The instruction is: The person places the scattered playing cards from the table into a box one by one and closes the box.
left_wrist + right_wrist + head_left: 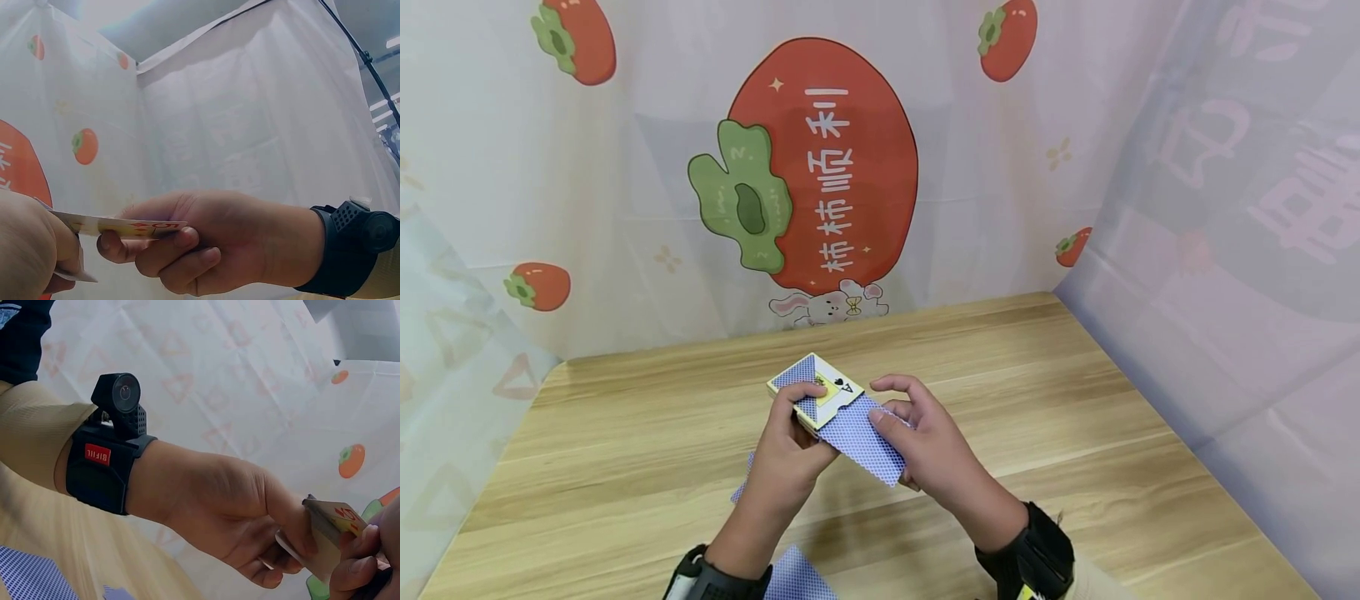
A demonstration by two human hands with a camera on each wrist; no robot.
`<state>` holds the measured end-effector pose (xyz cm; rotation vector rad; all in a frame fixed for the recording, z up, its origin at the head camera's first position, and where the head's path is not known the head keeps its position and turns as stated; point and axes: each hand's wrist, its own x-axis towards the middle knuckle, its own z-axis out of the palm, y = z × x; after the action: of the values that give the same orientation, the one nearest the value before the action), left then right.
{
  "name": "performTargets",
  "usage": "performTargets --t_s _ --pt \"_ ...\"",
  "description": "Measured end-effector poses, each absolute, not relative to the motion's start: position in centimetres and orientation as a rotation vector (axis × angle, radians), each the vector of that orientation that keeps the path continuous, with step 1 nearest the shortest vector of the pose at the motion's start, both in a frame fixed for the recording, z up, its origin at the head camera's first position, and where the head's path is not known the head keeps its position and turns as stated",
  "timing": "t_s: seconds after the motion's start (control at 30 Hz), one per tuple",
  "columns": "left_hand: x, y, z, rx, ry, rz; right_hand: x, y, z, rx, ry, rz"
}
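My left hand grips a playing-card box with an ace of spades and a blue pattern on its face, thumb on top. From the box's notched right end a blue-backed playing card sticks out, slanting down to the right. The right hand pinches this card, thumb on its back and fingers curled below. In the left wrist view, a red 5 shows on the underside of the playing card. The right wrist view has the left hand round the box, with the right fingertips close by.
A blue-backed card lies on the wooden table near its front edge. Another blue-backed piece is mostly hidden behind the left wrist. A white curtain with persimmon prints stands behind the table, and more curtain flanks both sides.
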<state>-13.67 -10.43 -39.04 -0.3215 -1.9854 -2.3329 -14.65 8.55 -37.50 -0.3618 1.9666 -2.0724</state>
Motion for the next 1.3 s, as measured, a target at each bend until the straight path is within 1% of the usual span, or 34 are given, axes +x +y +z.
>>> performTargets --t_s 0.83,1.13,1.3 --pt "-13.75 -10.27 -39.27 -0.317 -2.041 -2.241 -14.35 8.35 -37.28 -0.326 2.015 -2.096" --pt "-13.61 -10.3 -38.98 -0.275 -2.062 -2.227 -14.32 8.44 -37.2 -0.452 1.81 -2.209" --pt "-13.46 -10.09 -39.05 -0.297 -2.067 -2.263 -14.32 8.29 -37.28 -0.407 1.893 -2.191"
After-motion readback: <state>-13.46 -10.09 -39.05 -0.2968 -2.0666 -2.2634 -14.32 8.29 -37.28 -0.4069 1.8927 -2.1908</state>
